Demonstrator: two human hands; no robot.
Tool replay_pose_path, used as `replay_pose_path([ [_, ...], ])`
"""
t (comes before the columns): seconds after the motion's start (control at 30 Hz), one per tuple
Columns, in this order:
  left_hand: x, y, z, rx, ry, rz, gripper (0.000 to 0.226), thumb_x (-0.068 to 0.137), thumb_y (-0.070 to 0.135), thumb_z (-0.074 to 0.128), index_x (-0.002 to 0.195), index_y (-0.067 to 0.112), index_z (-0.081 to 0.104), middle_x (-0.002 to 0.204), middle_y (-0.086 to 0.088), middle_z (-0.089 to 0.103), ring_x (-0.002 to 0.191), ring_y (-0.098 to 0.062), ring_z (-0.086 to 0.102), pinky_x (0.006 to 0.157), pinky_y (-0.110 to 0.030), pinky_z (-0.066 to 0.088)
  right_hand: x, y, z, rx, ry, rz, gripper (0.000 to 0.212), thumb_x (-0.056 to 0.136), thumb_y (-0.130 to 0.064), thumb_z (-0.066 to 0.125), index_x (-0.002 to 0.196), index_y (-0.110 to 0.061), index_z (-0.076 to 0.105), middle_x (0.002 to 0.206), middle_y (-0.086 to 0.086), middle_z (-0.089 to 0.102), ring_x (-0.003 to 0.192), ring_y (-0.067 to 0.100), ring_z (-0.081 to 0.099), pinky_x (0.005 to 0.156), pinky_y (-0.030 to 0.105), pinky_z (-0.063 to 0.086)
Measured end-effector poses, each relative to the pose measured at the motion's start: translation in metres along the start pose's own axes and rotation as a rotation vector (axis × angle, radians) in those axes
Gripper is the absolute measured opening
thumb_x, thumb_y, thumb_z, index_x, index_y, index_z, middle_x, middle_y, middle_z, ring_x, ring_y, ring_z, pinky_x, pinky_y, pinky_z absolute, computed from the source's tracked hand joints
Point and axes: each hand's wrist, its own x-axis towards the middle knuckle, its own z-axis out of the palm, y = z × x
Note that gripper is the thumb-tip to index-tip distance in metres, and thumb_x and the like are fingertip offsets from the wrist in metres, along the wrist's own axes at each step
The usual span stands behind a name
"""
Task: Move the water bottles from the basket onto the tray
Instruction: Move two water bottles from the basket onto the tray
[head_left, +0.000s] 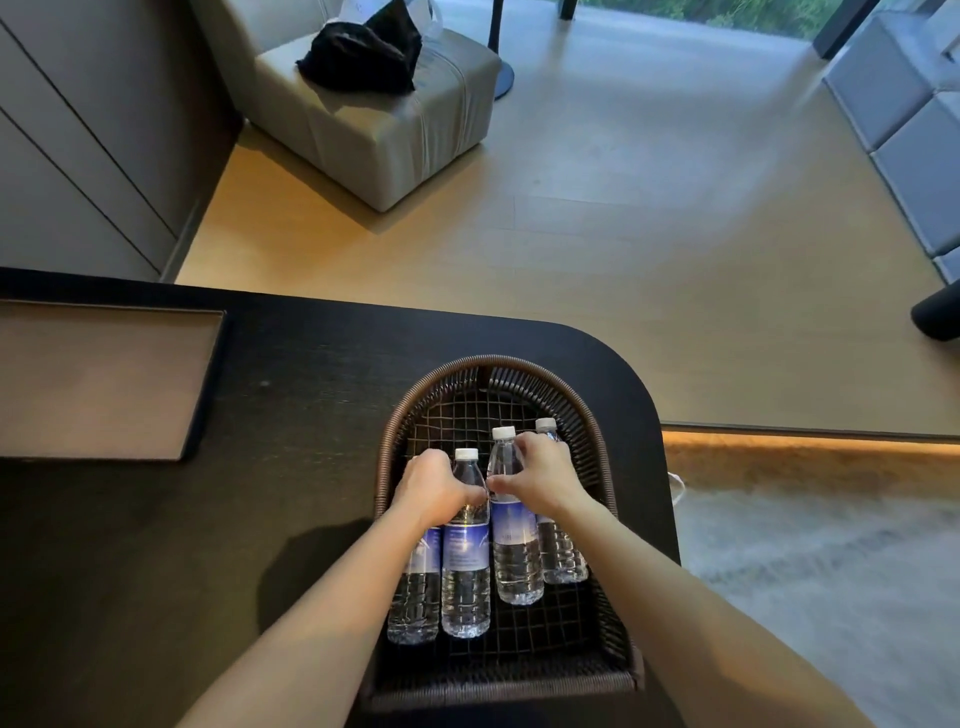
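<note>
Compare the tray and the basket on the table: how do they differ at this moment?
The basket is dark woven wicker with tall curved walls; the tray is flat, rectangular and smooth with a low dark rim. The basket holds four water bottles, with the left hand and right hand on them; the tray holds none. Both rest on the dark table.

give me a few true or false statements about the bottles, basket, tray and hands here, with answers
1. Four water bottles are in the basket. True.
2. The tray already holds one bottle. False: nothing lies on it.
3. The tray lies on the table to the left of the basket. True.
4. The left hand rests flat on the table. False: it is down in the basket, gripping bottles.
5. The right hand is around the bottle necks on the right side. True.
6. The bottle caps are blue. False: the caps that show are white.
</note>
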Motion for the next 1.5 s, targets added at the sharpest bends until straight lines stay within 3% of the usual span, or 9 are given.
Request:
replay_pose_path([
  [0.2,-0.034,-0.014,0.001,-0.157,0.044,0.163,0.025,0.074,0.04,0.088,0.088,0.025,0.073,0.085,0.006,0.073,0.079,-0.013,0.068,0.06,-0.028,0.046,-0.046,0.003,-0.012,0.238,-0.034,-0.064,0.056,0.073,-0.027,0.092,0.12,-0.023,0.061,0.108,-0.005,0.069,0.096,0.012,0.069,0.083,0.028,0.055],
  [0.4,-0.066,-0.031,0.006,-0.338,-0.001,0.265,0.04,0.082,0.031,0.085,0.115,0.027,0.063,0.107,0.007,0.069,0.095,-0.01,0.069,0.085,-0.036,0.056,-0.086,0.015,-0.01,0.355,-0.022,-0.085,0.057,0.079,-0.022,0.087,0.125,-0.033,0.055,0.101,-0.015,0.072,0.093,-0.014,0.066,0.071,0.002,0.046],
  [0.53,-0.079,-0.042,0.011,-0.413,-0.048,0.287,0.046,0.088,0.032,0.08,0.126,0.031,0.054,0.107,0.008,0.073,0.1,-0.007,0.069,0.088,-0.033,0.054,-0.106,0.018,-0.005,0.349,0.027,-0.097,0.059,0.081,-0.027,0.088,0.13,-0.031,0.055,0.11,-0.019,0.071,0.102,-0.008,0.066,0.086,0.013,0.052],
  [0.7,-0.089,-0.049,0.011,-0.474,-0.014,0.35,0.045,0.081,0.027,0.086,0.115,0.041,0.059,0.098,0.006,0.076,0.089,-0.002,0.072,0.08,-0.027,0.056,-0.127,0.015,0.002,0.323,0.128,-0.155,0.043,0.081,-0.024,0.087,0.113,-0.04,0.062,0.101,-0.027,0.071,0.1,-0.008,0.067,0.08,0.007,0.05],
  [0.87,-0.105,-0.057,0.016,-0.464,0.026,0.496,0.037,0.076,0.033,0.088,0.111,0.033,0.074,0.096,0.019,0.079,0.089,0.001,0.075,0.078,-0.023,0.059,-0.149,0.008,0.01,0.257,0.221,-0.211,0.046,0.083,-0.03,0.085,0.124,-0.03,0.062,0.109,-0.017,0.068,0.103,0.001,0.067,0.089,0.03,0.058],
  [1.03,-0.121,-0.063,0.009,-0.452,0.153,0.585,0.034,0.075,0.037,0.086,0.106,0.031,0.074,0.094,0.013,0.077,0.089,-0.005,0.074,0.076,-0.029,0.06,-0.171,-0.009,0.016,0.224,0.378,-0.242,0.046,0.085,-0.031,0.084,0.125,-0.034,0.061,0.11,-0.024,0.064,0.105,0.0,0.064,0.088,0.034,0.059],
  [1.23,-0.152,-0.064,-0.03,-0.495,0.275,0.714,0.044,0.08,0.032,0.088,0.119,0.034,0.068,0.101,0.022,0.074,0.098,0.002,0.073,0.079,-0.015,0.057,-0.2,-0.039,0.012,0.225,0.507,-0.277,0.053,0.083,-0.028,0.085,0.13,-0.026,0.06,0.118,-0.015,0.063,0.109,-0.011,0.059,0.094,0.03,0.058],
  [1.37,-0.175,-0.08,-0.054,-0.459,0.335,0.762,0.056,0.079,0.036,0.087,0.129,0.022,0.068,0.113,0.017,0.071,0.105,0.002,0.071,0.082,-0.017,0.058,-0.221,-0.066,0.01,0.237,0.545,-0.289,0.057,0.083,-0.03,0.083,0.134,-0.017,0.061,0.129,0.004,0.069,0.118,0.006,0.06,0.099,0.037,0.058],
  [1.5,-0.201,-0.112,-0.074,-0.432,0.402,0.772,0.058,0.079,0.031,0.087,0.132,0.017,0.068,0.117,0.013,0.072,0.106,-0.004,0.072,0.085,-0.022,0.06,-0.244,-0.093,0.02,0.242,0.526,-0.352,0.055,0.086,-0.027,0.084,0.135,-0.017,0.061,0.131,0.003,0.069,0.122,0.017,0.064,0.101,0.045,0.057],
])
